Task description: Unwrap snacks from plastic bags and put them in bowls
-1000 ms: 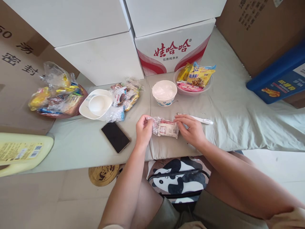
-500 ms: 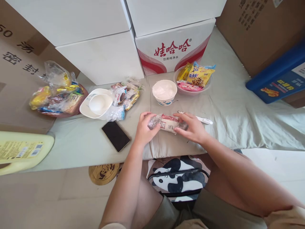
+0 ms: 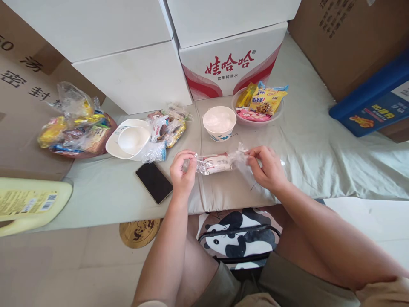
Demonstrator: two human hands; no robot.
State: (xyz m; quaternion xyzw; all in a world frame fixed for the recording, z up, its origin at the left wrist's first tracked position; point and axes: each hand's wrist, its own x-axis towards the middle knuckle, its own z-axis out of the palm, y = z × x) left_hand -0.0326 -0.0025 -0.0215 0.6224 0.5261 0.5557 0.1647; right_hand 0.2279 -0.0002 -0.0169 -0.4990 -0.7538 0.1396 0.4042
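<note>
- At the front edge of the worktop [image 3: 105, 192], over its pale green cloth: wrapped snack bar [image 3: 214, 163], held level between both hands and lifted just clear of the cloth.
- Left hand [image 3: 182, 170] pinched tight on the twisted left end of the clear wrapper, fingers curled in.
- Right hand [image 3: 266, 168] pinched tight on the flared right end of the same wrapper.
- Just behind the bar: white bowl with a blue pattern [image 3: 220, 135], something pale inside, too washed out to name.
- Right of that bowl, close against a red-and-white water carton [image 3: 230, 64]: pink bowl [image 3: 277, 114] heaped with snack packets, a yellow cookie packet [image 3: 266, 101] on top.
- Further left: white dish [image 3: 111, 151] with a smaller white bowl [image 3: 132, 140] standing in it, and loose wrapped snacks [image 3: 168, 125] piled just beside its right rim.
- At the far left: reddish-brown plate [image 3: 83, 154] loaded with snacks in clear bags.
- Near the left hand, flat on the cloth: dark phone [image 3: 154, 182], screen up.
</note>
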